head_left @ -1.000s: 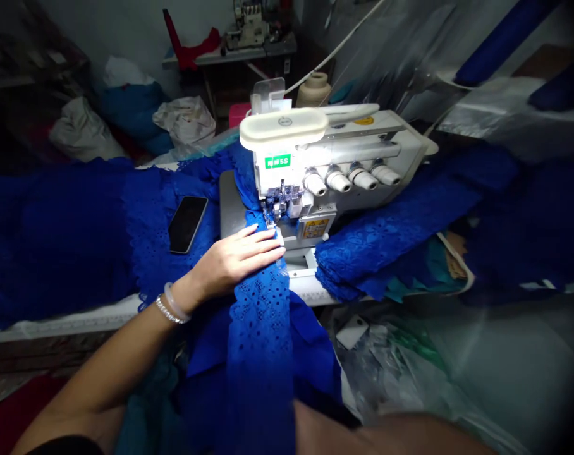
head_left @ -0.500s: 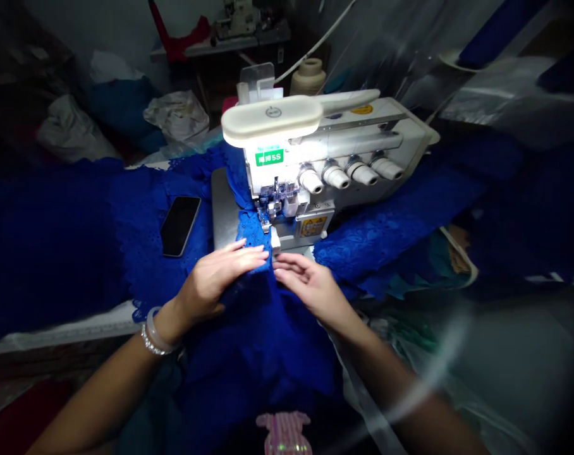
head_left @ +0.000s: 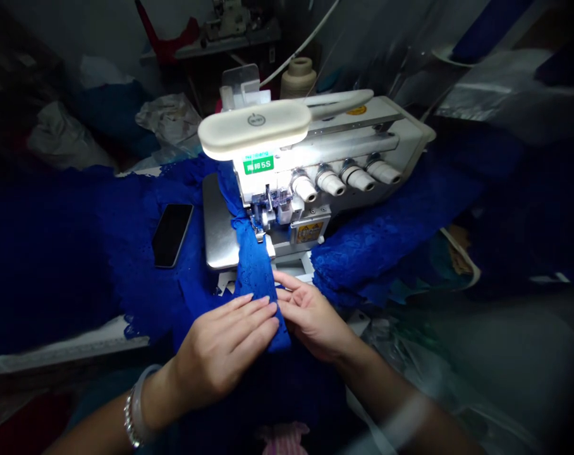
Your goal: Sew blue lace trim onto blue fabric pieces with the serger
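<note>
With the metal foot [head_left: 259, 236] of the sewing machine [head_left: 325, 148] taken as the clock's centre, a wide heap of blue cloth [head_left: 45, 253] spreads at nine o'clock. A bangle and a beaded bracelet [head_left: 131, 420] circle the left wrist, toward half past seven. Farther back, between ten and eleven, is a pale sack [head_left: 168, 117]. Nearer, at nine, a dark-screened phone [head_left: 173, 235] lies on the blue cloth. Just left of the foot sits a smooth metal plate [head_left: 220, 230].

The left hand [head_left: 230, 341], at half past six, lies palm down on the lace strip [head_left: 256, 272], its grip flattened and the fingers straight. The blue strip runs from beside the foot down to six o'clock, between the hands. At twelve, a lit lamp [head_left: 253, 129] shines onto the machine.

The right hand [head_left: 315, 322], at five, has its fingertips at the strip's right edge; I cannot tell whether its grip pinches the cloth. White knobs [head_left: 332, 180] stand in a row toward two. A bundle of blue lace [head_left: 382, 246] lies at three, and clear plastic [head_left: 410, 373] hangs dimly at four.
</note>
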`<state>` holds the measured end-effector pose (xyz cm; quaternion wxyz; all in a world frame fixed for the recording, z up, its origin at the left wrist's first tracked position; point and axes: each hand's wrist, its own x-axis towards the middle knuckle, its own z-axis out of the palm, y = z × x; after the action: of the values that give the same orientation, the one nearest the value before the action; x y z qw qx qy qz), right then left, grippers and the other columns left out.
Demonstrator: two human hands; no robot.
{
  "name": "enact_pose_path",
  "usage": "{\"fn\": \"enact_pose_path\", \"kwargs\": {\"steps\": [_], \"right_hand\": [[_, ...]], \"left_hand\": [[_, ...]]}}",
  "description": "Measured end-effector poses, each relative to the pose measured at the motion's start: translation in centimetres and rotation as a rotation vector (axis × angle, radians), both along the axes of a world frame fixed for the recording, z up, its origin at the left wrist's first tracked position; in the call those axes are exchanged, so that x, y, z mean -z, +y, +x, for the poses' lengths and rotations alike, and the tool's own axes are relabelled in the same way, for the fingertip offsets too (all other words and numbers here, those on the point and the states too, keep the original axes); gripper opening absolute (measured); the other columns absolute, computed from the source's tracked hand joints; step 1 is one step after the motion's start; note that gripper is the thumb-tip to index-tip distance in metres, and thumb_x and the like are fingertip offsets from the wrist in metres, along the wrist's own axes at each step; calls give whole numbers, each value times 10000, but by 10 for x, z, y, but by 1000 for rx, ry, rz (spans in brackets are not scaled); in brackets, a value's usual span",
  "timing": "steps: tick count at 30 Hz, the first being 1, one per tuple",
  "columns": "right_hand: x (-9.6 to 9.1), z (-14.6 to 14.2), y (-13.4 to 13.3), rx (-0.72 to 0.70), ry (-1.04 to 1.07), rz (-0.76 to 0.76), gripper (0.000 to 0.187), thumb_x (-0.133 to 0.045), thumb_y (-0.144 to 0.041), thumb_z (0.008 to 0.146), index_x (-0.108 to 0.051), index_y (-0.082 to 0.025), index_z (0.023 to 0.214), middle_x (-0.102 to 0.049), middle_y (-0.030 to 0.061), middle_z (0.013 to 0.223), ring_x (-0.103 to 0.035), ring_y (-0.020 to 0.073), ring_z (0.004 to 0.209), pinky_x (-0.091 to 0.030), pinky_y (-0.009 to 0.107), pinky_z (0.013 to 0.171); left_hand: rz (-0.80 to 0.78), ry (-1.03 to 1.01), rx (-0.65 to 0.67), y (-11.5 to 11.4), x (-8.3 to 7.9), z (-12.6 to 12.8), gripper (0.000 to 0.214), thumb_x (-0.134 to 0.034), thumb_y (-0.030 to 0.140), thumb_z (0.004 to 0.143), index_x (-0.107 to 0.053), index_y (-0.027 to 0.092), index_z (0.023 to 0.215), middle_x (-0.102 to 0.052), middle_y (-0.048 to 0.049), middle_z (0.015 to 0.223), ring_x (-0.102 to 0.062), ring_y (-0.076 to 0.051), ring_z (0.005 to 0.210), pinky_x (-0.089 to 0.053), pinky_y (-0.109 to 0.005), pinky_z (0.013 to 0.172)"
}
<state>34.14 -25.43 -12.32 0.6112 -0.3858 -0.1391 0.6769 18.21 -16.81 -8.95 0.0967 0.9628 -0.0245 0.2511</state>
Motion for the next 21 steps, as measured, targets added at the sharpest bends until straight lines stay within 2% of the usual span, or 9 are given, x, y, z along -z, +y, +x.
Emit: {"fn": "enact_pose_path", "kwargs": {"steps": [4, 10, 16, 21], "right_hand": [[-2, 0, 3, 5, 20, 26, 443, -788, -269, 719, -653, -222, 1139, -775, 41, 958, -728, 196, 886, -528, 373, 909], [-10, -1, 8, -22, 77, 110, 300, -738, -237, 768, -678, -218, 1061, -759, 52, 1039, -706, 199, 978, -467, 415, 1013], [-15, 0, 10, -46, 73, 103, 288, -740, -303, 774, -686, -222, 1045, -761, 47, 997, -706, 218, 955, -465, 459, 1008], [-11, 4, 10, -18, 16, 110, 234, -710, -332, 811, -700, -233, 1023, -760, 33, 962, -704, 210, 919, -463, 444, 1004]], "left_hand": [[0, -19, -15, 3, -2, 4, 341, -330, 108, 988, -660, 88, 1071, -745, -114, 1095, -692, -195, 1084, -551, -364, 997], [-19, -33, -28, 5, 3, -1, 337, -344, 132, 996, -658, 107, 1113, -722, -116, 1157, -641, -201, 1174, -501, -394, 1065], [-3, -42, -26, 2, 5, -4, 282, -412, 120, 975, -664, 114, 1102, -722, -120, 1155, -640, -219, 1175, -513, -426, 1053], [4, -47, -26, 1, 2, -2, 276, -413, 125, 975, -667, 109, 1082, -734, -125, 1120, -663, -223, 1139, -543, -415, 1017]]}}
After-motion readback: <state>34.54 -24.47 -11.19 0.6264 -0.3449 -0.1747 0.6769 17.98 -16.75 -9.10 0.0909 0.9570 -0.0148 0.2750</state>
